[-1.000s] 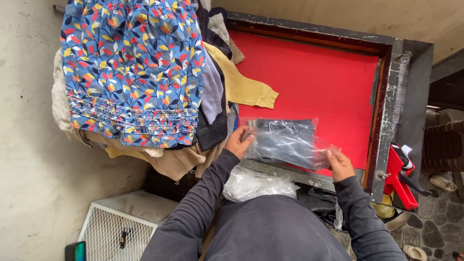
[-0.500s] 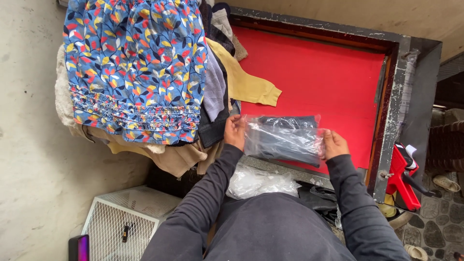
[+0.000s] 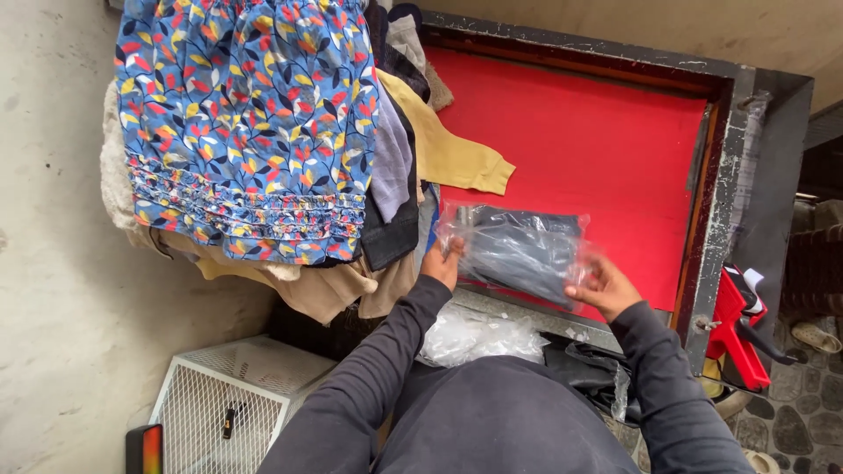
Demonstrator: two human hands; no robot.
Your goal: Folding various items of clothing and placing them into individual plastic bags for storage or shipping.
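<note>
Garment (image 3: 520, 252) blurred inside clear bag (image 3: 457, 221)

Table: we see a red top (image 3: 606, 149) in a dark, worn frame (image 3: 722, 193).
Clothes: our pile has a blue leaf-print skirt (image 3: 246, 123) over a yellow sleeve (image 3: 448, 158).
Floor: a white wire cage (image 3: 219, 404) below left.
Right edge: a red tool (image 3: 733, 329).

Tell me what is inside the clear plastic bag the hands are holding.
The clear plastic bag, held by the left hand and right hand, contains a folded dark garment. Glare and folds hide its type and details.
</note>
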